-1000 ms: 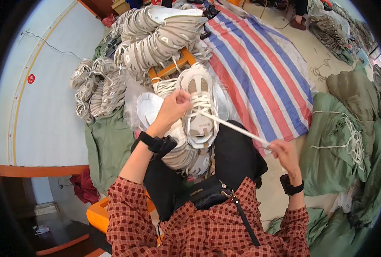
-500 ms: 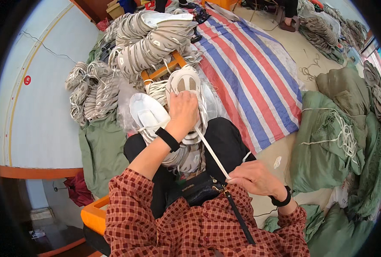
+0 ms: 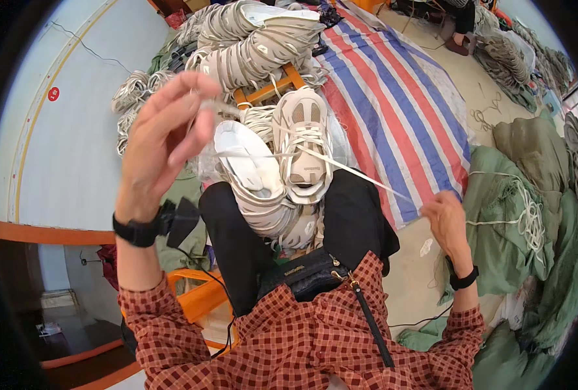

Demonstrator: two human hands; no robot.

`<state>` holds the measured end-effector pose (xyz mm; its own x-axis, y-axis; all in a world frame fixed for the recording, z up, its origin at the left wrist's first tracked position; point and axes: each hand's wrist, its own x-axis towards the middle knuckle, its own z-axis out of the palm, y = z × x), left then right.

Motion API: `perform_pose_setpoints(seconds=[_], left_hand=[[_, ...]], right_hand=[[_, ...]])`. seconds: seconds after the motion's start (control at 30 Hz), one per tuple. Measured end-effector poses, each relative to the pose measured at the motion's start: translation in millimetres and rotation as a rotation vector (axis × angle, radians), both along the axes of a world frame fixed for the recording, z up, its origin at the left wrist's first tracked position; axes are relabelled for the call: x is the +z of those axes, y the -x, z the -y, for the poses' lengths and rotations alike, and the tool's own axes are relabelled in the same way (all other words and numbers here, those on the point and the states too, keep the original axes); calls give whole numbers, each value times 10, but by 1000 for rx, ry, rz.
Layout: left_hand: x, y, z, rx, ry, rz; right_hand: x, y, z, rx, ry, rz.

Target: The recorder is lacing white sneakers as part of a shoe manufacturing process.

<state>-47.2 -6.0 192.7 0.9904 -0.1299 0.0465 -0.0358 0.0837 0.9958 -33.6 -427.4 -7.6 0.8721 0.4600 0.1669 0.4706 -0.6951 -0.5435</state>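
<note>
A beige-and-white sneaker upper point(image 3: 304, 140) lies between my knees, toe pointing away, with a pale shoelace point(image 3: 357, 173) threaded across its front. My right hand point(image 3: 446, 221), out to the right, pinches one end, and the lace runs nearly straight from the upper to it. Raised at the left, my left hand point(image 3: 172, 133) has curled, slightly blurred fingers around the other lace end. Beside the sneaker upper is another upper with a white lining point(image 3: 243, 156), on top of a nested stack of uppers point(image 3: 269, 214).
Long nested rows of uppers point(image 3: 256, 55) are heaped ahead, by an orange wooden frame point(image 3: 272, 91). A striped sheet point(image 3: 393, 110) covers the floor ahead right. Green sacks point(image 3: 507, 227) with white cord stand at right. A white panel point(image 3: 61, 130) is at left. Another person's foot point(image 3: 457, 45) shows far right.
My left hand has left the upper and risen to the left with a lace end. My right hand has moved out right and forward, drawing the other end. The laced front is now uncovered.
</note>
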Motion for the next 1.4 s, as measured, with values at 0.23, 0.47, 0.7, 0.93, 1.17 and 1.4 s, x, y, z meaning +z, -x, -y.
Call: perform_pose_setpoints(seconds=[0.23, 0.47, 0.7, 0.93, 1.17, 1.4], left_hand=[[230, 594, -130, 2, -498, -453], [-256, 679, -700, 116, -594, -533], [-659, 729, -1414, 407, -577, -540], [-632, 675, -1176, 387, -248, -448], [-647, 930, -1636, 253, -15, -493], [-728, 1360, -2916, 534, 410, -65]], right_hand=[[-143, -453, -144, -498, -912, -219], [27, -410, -469, -289, -1515, -440], [-427, -663, -1591, -10, -760, -377], [-379, -755, -2025, 60, -207, 228], [-411, -963, -1520, 166, 472, 154], [-790, -827, 110, -42, -1121, -874]])
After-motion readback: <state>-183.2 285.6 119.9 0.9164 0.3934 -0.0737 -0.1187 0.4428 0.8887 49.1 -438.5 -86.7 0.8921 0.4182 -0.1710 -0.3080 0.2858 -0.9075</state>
